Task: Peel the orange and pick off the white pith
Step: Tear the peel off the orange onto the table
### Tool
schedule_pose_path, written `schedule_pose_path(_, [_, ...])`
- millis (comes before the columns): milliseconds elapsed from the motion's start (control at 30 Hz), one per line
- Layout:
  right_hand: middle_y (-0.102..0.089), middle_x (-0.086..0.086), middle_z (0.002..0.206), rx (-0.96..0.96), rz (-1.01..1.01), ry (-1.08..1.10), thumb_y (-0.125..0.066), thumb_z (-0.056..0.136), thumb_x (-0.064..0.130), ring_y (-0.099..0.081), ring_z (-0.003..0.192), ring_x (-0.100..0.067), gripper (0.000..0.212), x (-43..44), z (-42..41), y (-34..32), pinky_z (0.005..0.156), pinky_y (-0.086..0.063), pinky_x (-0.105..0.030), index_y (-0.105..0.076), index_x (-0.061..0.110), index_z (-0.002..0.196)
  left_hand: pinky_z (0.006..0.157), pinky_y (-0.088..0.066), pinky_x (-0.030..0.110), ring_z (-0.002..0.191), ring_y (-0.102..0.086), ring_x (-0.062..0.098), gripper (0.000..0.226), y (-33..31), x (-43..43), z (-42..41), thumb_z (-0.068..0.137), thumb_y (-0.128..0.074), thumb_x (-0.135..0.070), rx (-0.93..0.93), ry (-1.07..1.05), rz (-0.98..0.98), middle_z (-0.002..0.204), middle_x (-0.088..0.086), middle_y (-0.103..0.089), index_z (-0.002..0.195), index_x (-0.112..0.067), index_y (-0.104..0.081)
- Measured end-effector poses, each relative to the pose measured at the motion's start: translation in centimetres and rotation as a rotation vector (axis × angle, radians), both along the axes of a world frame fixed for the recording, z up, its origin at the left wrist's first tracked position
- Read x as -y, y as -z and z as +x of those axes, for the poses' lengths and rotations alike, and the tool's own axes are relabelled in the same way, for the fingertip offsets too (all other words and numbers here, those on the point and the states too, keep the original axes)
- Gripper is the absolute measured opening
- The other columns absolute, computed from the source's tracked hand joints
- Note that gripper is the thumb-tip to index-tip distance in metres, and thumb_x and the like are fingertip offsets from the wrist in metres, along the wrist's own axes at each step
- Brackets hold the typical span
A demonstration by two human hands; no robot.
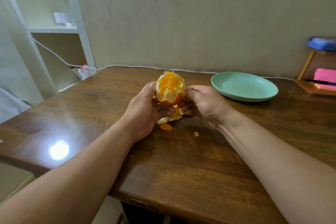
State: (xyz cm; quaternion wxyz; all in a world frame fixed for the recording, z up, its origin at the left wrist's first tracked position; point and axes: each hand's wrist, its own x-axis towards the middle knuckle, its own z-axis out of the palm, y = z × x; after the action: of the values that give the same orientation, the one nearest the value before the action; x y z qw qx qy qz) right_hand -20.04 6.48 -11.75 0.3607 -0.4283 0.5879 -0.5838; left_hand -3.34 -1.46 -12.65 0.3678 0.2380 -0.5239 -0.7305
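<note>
Tabletop (181, 160): left hand (145, 109) cups orange (170, 89) (right hand (203, 103) grips).

- I'm in a room at home, at a dark wooden table (181, 160) set against a wall (181, 14) with pale patterned wallpaper.
- White shelves (54, 30) stand to my left with small boxes (too blurred to read), and a white cable (54, 54) trails along the wall.
- A green plate (245, 85) and a half-peeled orange (170, 89) mark it as somewhere to eat.
- A wooden rack (307, 63) holds pink notes (325, 76) and a pen (320, 82), so it's a desk too.
</note>
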Motion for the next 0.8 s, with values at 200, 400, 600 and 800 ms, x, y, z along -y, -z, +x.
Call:
schedule_pose_path(200, [-0.066,-0.006,0.071,0.298,-0.030,-0.026,-0.051,0.108,0.008,-0.059,0.059,-0.012,0.020,0.1,1.0,0.2,0.055,-0.048,-0.025,-0.069,0.004,0.115,0.063,-0.059,0.032,0.070,-0.065,0.023,0.046,-0.1,0.0,0.0,0.116,-0.038,-0.041,-0.055,-0.012,0.079,0.093,0.016,-0.075,0.138,-0.006,-0.060])
schedule_pose_path(400, [-0.073,-0.008,0.078,0.057,0.080,-0.061,-0.054,0.111,0.018,-0.068,0.066,-0.017,0.022,-0.2,0.2,0.2,0.057,-0.054,-0.030,-0.072,0.007,0.104,0.062,-0.057,0.034,0.072,-0.064,0.024,0.041,0.1,0.3,-0.3,0.117,-0.038,-0.039,0.025,-0.029,-0.074,0.109,0.020,-0.073,0.138,-0.017,-0.066])
schedule_pose_path(600, [-0.070,-0.009,0.069,0.102,-0.052,0.001,-0.058,0.106,0.007,-0.063,0.058,-0.015,0.016,-0.3,1.1,0.2,0.052,-0.051,-0.024,-0.069,0.004,0.095,0.067,-0.053,0.034,0.071,-0.061,0.022,0.045,-0.1,-0.1,-0.3,0.116,-0.038,-0.038,-0.046,-0.029,0.042,0.104,0.021,-0.069,0.133,-0.005,-0.063])
schedule_pose_path(800, [-0.071,-0.009,0.069,0.354,-0.161,-0.003,-0.054,0.103,-0.001,-0.063,0.056,-0.014,0.018,0.4,2.1,0.6,0.050,-0.050,-0.022,-0.067,0.001,0.115,0.058,-0.054,0.028,0.068,-0.060,0.021,0.042,-0.3,0.4,-0.2,0.115,-0.036,-0.027,-0.166,-0.010,0.192,0.101,0.021,-0.071,0.131,0.002,-0.062])
